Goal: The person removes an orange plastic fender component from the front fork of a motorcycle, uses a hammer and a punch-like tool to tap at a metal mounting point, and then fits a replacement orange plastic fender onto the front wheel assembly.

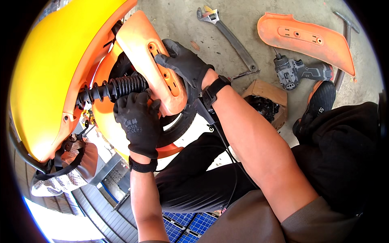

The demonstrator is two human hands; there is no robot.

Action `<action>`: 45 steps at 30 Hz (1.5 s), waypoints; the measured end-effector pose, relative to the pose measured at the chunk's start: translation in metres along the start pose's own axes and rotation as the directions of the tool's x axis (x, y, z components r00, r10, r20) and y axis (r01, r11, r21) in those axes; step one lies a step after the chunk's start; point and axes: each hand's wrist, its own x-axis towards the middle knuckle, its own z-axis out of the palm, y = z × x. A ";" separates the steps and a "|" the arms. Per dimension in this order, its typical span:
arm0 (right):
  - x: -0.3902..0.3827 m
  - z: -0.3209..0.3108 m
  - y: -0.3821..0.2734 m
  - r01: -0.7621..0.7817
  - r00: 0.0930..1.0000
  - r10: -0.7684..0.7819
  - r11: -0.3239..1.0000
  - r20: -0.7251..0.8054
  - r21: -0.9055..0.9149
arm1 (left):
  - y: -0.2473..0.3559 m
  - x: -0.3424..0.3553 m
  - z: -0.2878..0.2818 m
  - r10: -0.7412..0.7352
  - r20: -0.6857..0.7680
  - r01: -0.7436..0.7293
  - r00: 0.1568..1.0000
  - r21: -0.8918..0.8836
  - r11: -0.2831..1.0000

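Note:
An orange plastic cover [135, 34] with a slotted recess stands tilted beside the wheel, next to a black coil-spring shock absorber [123, 87]. My right hand [184, 60], in a black glove, grips its right edge, with the thumb by the recess. My left hand [137, 119], gloved as well, has its fingers curled at the cover's lower left edge, close against the spring end. The fingertips partly hide behind the cover. The yellow body panel [52, 73] of the vehicle rises at the left. Behind the cover, the tyre [180, 129] shows in part.
On the concrete floor lie an adjustable wrench [233, 38], a second orange cover [302, 32], a grey cordless drill [298, 71] and a T-handled tool [347, 30]. A cardboard box [273, 93] of dark small parts sits near my knee. Cables [227, 146] hang from my right wrist.

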 end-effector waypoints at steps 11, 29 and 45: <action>-0.005 0.000 -0.013 -0.048 0.999 0.048 0.998 0.003 0.030 | -0.003 0.001 0.002 0.005 0.016 -0.006 1.000 0.050 0.999; -0.006 0.001 -0.012 -0.024 1.000 0.024 1.000 0.001 0.017 | -0.005 -0.002 -0.003 0.017 0.025 -0.016 1.000 -0.046 0.999; -0.008 0.004 -0.017 0.012 1.000 -0.012 1.000 0.006 -0.021 | -0.002 -0.004 -0.012 0.084 0.044 -0.083 0.995 -0.019 0.996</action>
